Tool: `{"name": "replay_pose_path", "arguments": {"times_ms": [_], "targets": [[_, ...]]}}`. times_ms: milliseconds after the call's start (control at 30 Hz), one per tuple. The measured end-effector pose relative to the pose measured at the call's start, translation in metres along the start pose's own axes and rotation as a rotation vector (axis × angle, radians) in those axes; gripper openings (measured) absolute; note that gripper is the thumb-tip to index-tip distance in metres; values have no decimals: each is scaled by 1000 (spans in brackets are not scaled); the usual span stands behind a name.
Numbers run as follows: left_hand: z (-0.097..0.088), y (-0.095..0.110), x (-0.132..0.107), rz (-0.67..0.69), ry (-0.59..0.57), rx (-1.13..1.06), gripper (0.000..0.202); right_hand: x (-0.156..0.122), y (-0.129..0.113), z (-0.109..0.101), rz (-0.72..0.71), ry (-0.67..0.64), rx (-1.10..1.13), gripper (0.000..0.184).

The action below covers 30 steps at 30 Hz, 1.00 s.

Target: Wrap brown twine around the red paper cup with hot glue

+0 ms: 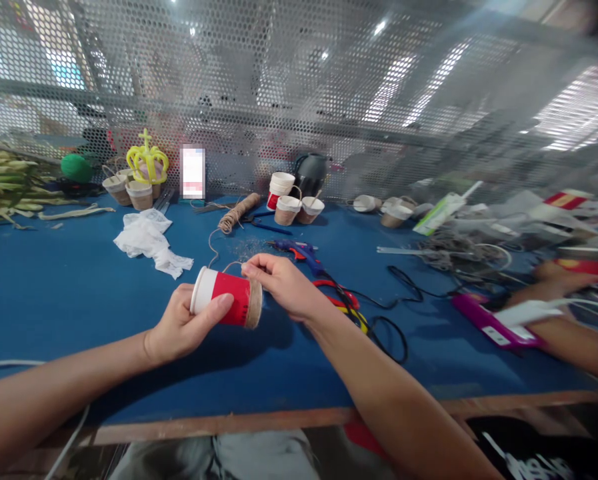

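My left hand (186,320) is wrapped round a red and white paper cup (233,298), which lies tilted on its side with its white rim to the left. Twine (253,304) is wound in a band round the base end of the cup. At the cup's upper side, my right hand (276,280) pinches a loose strand of the same twine between thumb and fingertips. The strand leads back toward a skein of twine (233,212) farther up the blue table. Right of my right hand lies a blue glue gun (299,251) with a black cord.
Small twine-wrapped cups (287,209) stand along the back by a perforated metal screen (259,100). A crumpled white cloth (151,239) and a yellow crown (147,162) are on the left. Scissors (356,312) lie beside the cord. At right, another person's arm (573,340) is near a purple box (496,323).
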State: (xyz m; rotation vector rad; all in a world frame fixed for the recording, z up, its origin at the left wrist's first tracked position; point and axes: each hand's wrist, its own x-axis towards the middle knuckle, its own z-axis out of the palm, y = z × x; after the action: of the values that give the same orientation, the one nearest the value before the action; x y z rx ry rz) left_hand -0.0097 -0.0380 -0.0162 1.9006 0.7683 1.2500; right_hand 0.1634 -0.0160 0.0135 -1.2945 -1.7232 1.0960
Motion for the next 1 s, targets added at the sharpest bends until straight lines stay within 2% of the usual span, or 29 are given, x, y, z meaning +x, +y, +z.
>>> {"name": "replay_pose_path", "arguments": {"times_ms": [100, 267, 367, 500, 700, 1000], "targets": [[2, -3, 1, -138, 29, -123, 37, 4, 4, 0, 41, -28, 7, 25], [5, -11, 8, -436, 171, -413, 33, 9, 2, -8, 22, 124, -86, 24], [6, -16, 13, -519, 208, -485, 34, 3, -7, -11, -36, 108, -119, 25], [5, -18, 15, -534, 207, -492, 36, -9, -16, -5, -70, 6, -255, 19], [3, -14, 16, -495, 190, -403, 36, -10, -15, 6, -74, 46, -273, 10], [2, -11, 15, -446, 182, -299, 36, -10, -13, 9, -87, 82, -298, 7]]}}
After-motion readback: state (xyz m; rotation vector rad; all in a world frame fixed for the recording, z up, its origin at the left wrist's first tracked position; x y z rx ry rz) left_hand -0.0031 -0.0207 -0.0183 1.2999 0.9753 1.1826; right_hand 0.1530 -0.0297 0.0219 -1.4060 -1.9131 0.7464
